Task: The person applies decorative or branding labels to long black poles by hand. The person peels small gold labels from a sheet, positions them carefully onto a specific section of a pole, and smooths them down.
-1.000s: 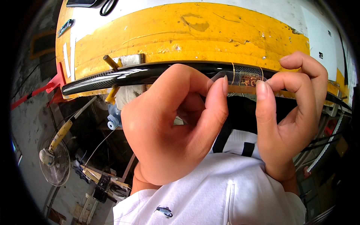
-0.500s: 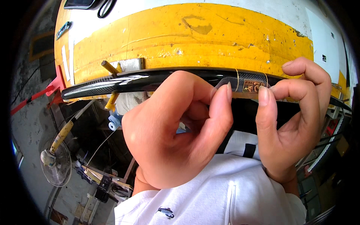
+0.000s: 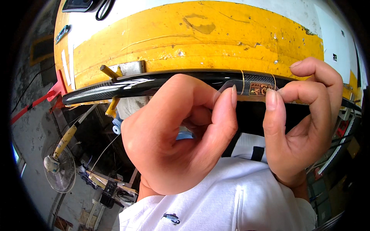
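Observation:
A long glossy black bar [image 3: 135,85] with a carbon-weave pattern lies along the near edge of the table. Against it is a clear film decal [image 3: 259,88] with a small dark-and-copper emblem, between two thin gold lines. My left hand [image 3: 177,134] is closed, thumb and forefinger pinching the film's left end. At the other end, my right hand [image 3: 304,123] pinches the film beside the emblem, its other fingers curled and raised. The fingertips hide both gripped ends. Whether the film's middle touches the bar, I cannot tell.
A metal clamp [image 3: 133,67] with a yellow handle [image 3: 111,107] is at the bar's left part. The table [image 3: 162,42] has a scuffed yellow surface. A red tool [image 3: 58,88] sticks out at its left edge. A fan [image 3: 59,169] stands on the floor at lower left.
My left hand has shifted slightly left, with the pinch kept on the film. My right hand stays almost where it was, and the view has moved a little.

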{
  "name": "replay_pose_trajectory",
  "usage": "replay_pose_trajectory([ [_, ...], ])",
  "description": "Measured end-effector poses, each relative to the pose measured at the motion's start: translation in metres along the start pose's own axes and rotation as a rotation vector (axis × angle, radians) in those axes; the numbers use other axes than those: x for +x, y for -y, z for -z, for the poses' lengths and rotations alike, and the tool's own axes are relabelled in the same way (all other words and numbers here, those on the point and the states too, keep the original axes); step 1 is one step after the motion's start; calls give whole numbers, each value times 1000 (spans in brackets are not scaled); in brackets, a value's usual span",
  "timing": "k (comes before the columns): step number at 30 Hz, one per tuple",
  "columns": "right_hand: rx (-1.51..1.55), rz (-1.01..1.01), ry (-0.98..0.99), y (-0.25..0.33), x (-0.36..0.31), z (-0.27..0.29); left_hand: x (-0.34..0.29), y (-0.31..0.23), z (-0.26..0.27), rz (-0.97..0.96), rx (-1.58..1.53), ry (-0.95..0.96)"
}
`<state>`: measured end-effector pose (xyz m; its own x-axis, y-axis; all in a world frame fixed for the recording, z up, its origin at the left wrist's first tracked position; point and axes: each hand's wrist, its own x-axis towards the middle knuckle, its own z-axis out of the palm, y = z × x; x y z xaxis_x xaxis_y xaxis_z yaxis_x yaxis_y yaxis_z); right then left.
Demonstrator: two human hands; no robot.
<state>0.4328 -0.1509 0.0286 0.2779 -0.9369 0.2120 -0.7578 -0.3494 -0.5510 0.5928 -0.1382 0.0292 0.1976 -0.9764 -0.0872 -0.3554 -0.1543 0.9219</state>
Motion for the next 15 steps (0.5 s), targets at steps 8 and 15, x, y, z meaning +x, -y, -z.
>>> replay_pose_trajectory([
  [8, 18, 13, 23, -2, -1, 1, 0, 0, 1, -3, 3, 8],
  [15, 23, 12, 41, -3, -2, 3, 1, 2, 1, -32, -5, 12],
])
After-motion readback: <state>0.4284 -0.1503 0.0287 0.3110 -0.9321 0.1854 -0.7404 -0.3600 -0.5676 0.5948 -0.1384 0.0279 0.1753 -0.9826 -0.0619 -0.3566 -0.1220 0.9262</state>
